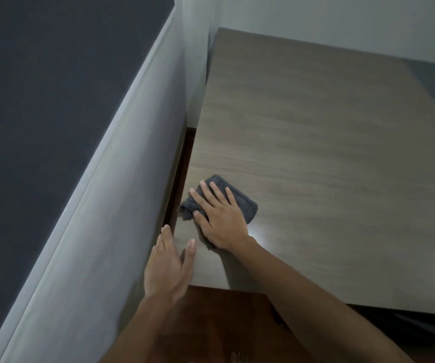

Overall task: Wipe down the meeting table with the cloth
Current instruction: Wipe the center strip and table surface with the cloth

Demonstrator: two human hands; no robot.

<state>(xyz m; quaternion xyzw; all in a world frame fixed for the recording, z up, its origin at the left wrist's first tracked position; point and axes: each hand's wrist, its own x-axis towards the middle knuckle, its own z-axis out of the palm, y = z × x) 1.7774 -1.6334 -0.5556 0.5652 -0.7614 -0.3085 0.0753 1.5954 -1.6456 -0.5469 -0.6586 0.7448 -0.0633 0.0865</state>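
A dark grey cloth (246,204) lies bunched on the wood-grain meeting table (315,142), close to its near left corner. My right hand (217,218) presses flat on the cloth with straight, spread fingers. My left hand (168,265) rests at the table's left edge near the corner, fingers straight, thumb lying on the tabletop. It holds nothing.
A grey wall panel (101,218) runs close along the table's left side, leaving a narrow dark gap (178,179). A pale wall (342,24) stands behind the table's far edge. Reddish-brown floor (224,315) shows below the near edge.
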